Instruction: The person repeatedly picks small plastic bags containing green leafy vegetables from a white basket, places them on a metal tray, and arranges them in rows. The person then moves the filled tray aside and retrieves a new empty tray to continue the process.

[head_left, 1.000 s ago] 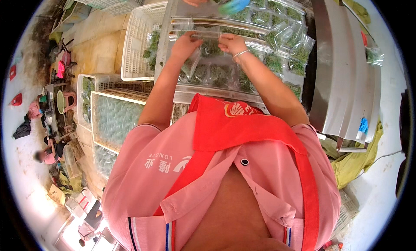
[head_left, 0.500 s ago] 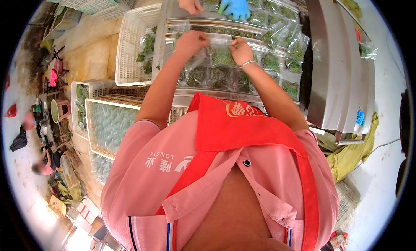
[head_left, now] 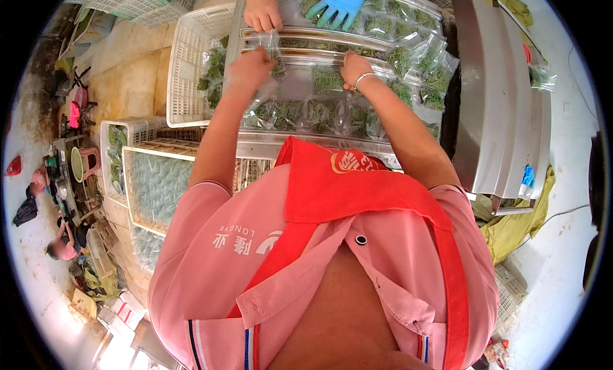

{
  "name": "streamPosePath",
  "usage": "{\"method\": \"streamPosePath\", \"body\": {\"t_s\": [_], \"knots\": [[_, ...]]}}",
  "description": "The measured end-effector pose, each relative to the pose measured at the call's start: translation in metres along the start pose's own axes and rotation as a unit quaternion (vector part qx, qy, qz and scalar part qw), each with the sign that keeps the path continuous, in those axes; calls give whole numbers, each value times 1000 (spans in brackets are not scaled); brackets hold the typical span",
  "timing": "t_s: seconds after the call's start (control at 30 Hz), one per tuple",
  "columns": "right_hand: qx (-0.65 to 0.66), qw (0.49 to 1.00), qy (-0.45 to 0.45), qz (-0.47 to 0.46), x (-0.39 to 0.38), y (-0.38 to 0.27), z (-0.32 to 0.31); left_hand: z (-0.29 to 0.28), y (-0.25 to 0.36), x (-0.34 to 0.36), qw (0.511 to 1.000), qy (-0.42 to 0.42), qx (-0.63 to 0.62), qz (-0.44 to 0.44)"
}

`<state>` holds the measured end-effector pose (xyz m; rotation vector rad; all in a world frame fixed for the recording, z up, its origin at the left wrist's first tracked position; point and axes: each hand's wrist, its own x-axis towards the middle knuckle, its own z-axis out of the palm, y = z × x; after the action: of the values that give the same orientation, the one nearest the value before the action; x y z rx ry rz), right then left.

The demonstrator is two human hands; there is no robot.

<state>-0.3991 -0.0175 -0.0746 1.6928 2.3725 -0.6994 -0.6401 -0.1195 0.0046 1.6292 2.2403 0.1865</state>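
Note:
Clear plastic bags of green leafy or grainy pieces (head_left: 327, 81) lie in rows on a metal tray-like machine bed (head_left: 274, 139). Metal bars (head_left: 319, 37) cross it between the rows. My left hand (head_left: 253, 68), smeared by motion, is at the left end of the near bar, by a clear bag (head_left: 271, 44) lying over the bars; its fingers are unclear. Curled at the near bar, my right hand (head_left: 355, 70) is beside the upper edge of a filled bag; whatever its fingers pinch is hidden. A bracelet (head_left: 364, 78) circles that wrist.
Across the bed are another person's bare hand (head_left: 262, 11) and blue-gloved hand (head_left: 336, 6). A white crate (head_left: 182, 70) with green bags stands left. Nearer is a crate of pale packs (head_left: 163, 188). A large steel cover (head_left: 501, 95) rises at the right.
My left hand has moved left along the near bar, away from the bag; my right hand has shifted slightly. The other person's bare hand came nearer and left, and the gloved hand has spread.

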Motion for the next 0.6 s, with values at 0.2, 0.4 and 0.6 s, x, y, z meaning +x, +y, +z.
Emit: {"method": "streamPosePath", "body": {"t_s": [0.2,0.4,0.6], "knots": [[-71,994,38,-78,-13,-15,-27,10,-72,33,991,71,-98,-56],[43,993,104,-44,-23,-7,-24,33,-90,53,974,86,-200,-58],[351,810,464,71,-24,89,-44,-1,-39,6,952,79,-297,-16]]}}
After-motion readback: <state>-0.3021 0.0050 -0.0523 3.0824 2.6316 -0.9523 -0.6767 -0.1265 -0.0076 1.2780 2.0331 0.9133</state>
